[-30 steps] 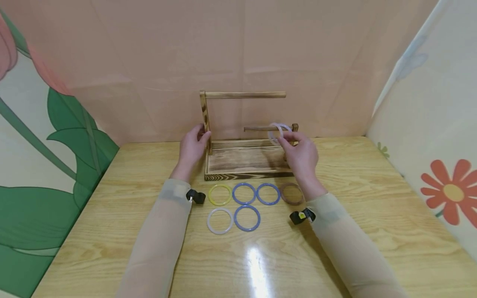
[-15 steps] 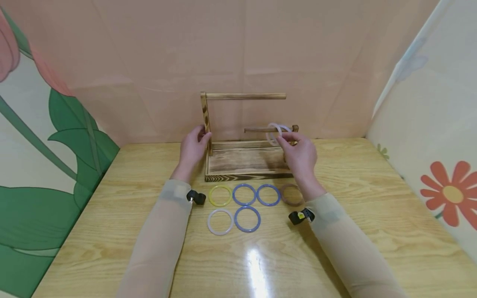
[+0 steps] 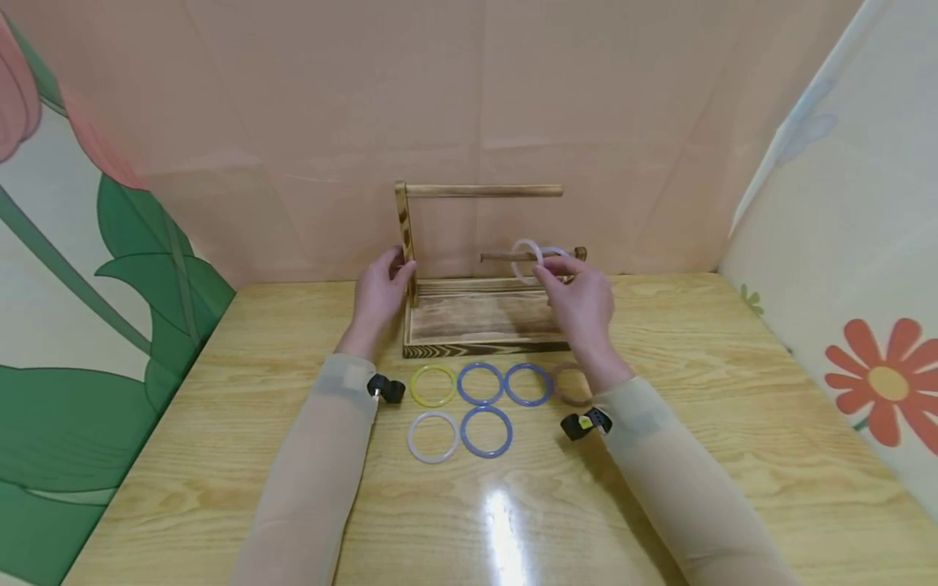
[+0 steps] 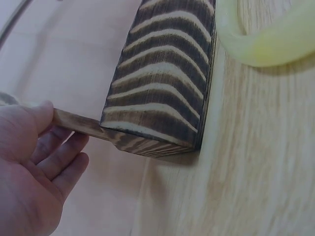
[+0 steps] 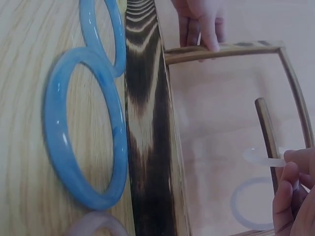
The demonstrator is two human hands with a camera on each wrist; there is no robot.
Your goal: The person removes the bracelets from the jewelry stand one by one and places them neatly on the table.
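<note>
- While the left hand [image 3: 377, 291] grips the tall upright post [image 3: 405, 240] of the wooden rack [image 3: 484, 321], its fingers curl round the post near the base; the left wrist view shows the thumb and fingers closed on the post.
- The right hand [image 3: 579, 303] pinches a pale translucent bangle [image 3: 524, 259] between thumb and fingertips, holding it upright.
- The bangle sits threaded on the lower rod [image 3: 506, 255], part way along it, with the rod passing through its opening.
- A second pale ring [image 3: 558, 252] hangs further along the same rod, just beside the short post at the right.
- The upper rod [image 3: 484, 190] is bare.
- On the worktop [image 3: 733, 423], just in front of the rack's base, lie a yellow bangle [image 3: 432, 384], two blue bangles [image 3: 479, 382] [image 3: 526, 383] and a brown bangle [image 3: 567, 382] in a row; the brown one is partly hidden by the right wrist.
- Nearer the person lie a white bangle [image 3: 432, 435] and a third blue bangle [image 3: 486, 430], side by side.
</note>
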